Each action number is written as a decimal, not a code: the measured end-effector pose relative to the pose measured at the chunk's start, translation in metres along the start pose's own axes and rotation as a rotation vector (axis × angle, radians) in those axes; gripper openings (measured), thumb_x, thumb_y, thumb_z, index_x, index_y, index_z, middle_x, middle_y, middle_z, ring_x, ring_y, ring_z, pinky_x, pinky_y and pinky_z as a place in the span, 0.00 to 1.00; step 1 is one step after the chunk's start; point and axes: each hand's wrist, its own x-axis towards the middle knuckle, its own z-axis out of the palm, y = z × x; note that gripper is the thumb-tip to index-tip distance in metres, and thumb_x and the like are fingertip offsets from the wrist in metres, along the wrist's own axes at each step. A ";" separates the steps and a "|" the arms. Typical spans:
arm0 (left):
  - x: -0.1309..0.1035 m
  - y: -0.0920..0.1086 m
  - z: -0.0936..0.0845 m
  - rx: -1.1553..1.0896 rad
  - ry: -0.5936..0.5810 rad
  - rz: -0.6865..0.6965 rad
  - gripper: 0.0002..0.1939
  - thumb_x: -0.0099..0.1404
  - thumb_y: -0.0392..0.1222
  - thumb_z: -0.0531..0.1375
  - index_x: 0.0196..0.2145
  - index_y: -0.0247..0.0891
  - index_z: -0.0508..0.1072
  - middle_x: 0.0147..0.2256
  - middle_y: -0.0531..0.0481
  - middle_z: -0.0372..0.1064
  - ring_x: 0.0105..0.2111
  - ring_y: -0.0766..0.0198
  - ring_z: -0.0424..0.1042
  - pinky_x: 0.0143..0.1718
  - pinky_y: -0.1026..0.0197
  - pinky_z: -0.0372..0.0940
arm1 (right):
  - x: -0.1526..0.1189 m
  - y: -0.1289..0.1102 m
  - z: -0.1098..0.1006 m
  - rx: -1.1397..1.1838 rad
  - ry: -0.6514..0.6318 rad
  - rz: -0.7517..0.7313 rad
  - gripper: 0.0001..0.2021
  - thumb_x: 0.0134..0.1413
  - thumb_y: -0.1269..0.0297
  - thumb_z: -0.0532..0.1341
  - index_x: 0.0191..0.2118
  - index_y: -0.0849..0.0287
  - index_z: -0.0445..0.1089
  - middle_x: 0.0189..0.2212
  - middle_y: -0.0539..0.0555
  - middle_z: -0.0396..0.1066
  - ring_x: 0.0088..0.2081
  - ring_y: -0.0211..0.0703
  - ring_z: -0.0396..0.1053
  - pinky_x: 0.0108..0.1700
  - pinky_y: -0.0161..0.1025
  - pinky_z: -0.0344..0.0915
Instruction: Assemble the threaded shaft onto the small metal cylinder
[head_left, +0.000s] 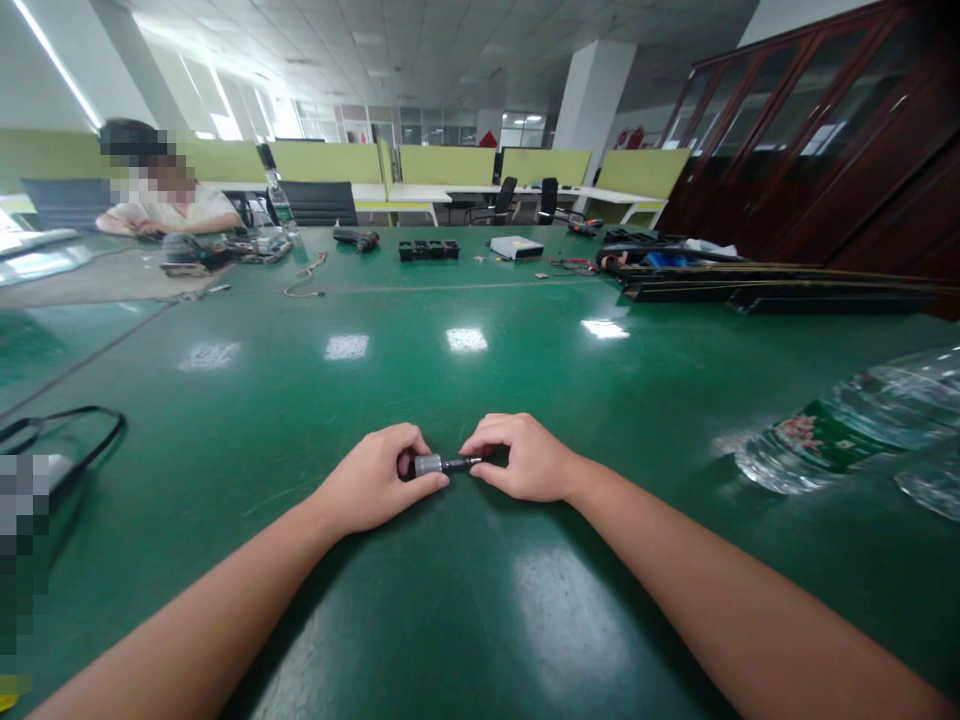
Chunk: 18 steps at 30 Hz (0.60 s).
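Observation:
A small cylindrical part with a grey metal collar and a thin black shaft [450,464] lies level between my two hands, low over the green table [420,380]. My left hand [382,473] is closed round its thicker grey end, thumb below and fingers above. At the shaft's narrow tip, my right hand [525,459] makes a pinch with thumb and forefinger. The fingers of both hands partly hide the two ends of the part.
Clear plastic bottles [847,425] lie at the right. A black cable [112,430] loops at the left. Black blocks [428,250], a white box [516,247], a drill-like tool [356,238] and dark rails [750,285] are farther back. A person [176,208] sits at the far left.

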 end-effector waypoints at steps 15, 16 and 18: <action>-0.001 0.003 -0.002 -0.027 -0.022 0.047 0.16 0.62 0.54 0.61 0.38 0.38 0.73 0.28 0.53 0.66 0.28 0.63 0.66 0.29 0.63 0.58 | 0.001 -0.001 0.010 0.042 0.008 0.035 0.13 0.49 0.74 0.62 0.43 0.59 0.75 0.34 0.53 0.75 0.35 0.39 0.71 0.41 0.37 0.67; -0.001 0.003 -0.002 -0.028 -0.022 0.048 0.15 0.62 0.53 0.61 0.38 0.38 0.73 0.28 0.52 0.66 0.28 0.63 0.66 0.29 0.63 0.58 | 0.000 -0.001 0.010 0.040 0.008 0.034 0.13 0.49 0.74 0.62 0.43 0.59 0.75 0.34 0.53 0.75 0.35 0.39 0.71 0.41 0.36 0.67; -0.001 0.002 -0.002 -0.032 -0.024 0.047 0.15 0.62 0.53 0.60 0.38 0.37 0.74 0.28 0.52 0.67 0.28 0.63 0.65 0.29 0.63 0.58 | 0.000 -0.001 0.010 0.037 0.006 0.030 0.13 0.49 0.74 0.63 0.43 0.60 0.75 0.34 0.53 0.75 0.35 0.39 0.71 0.41 0.36 0.66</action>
